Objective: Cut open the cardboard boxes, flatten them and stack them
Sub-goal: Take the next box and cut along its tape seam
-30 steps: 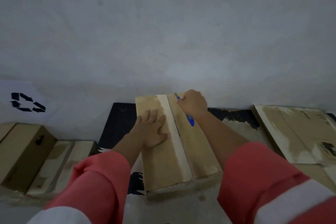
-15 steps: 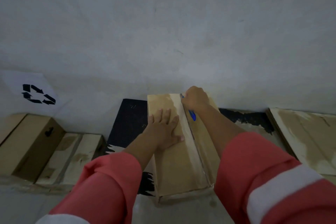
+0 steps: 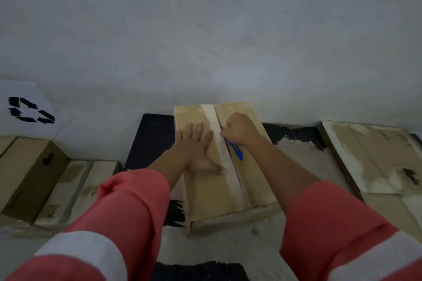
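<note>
Cardboard box (image 3: 219,180) runs lengthwise away; right hand (image 3: 237,129) clenches blue cutter (image 3: 236,151), left hand (image 3: 196,146) flat.

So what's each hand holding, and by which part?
The right hand grips a blue cutter near its front end, handle tail sticking out. The left hand holds nothing, pressed flat on the box.

Matt cardboard, glossy tape, worn paint

Central cardboard box (image 3: 212,191) is showing matt brown board with a paler, smoother tape strip (image 3: 225,166); blue cutter (image 3: 236,151) at 12 o'clock is looking like glossy plastic; flattened sheets (image 3: 370,157) at 3 o'clock are appearing scuffed, patchy.
</note>
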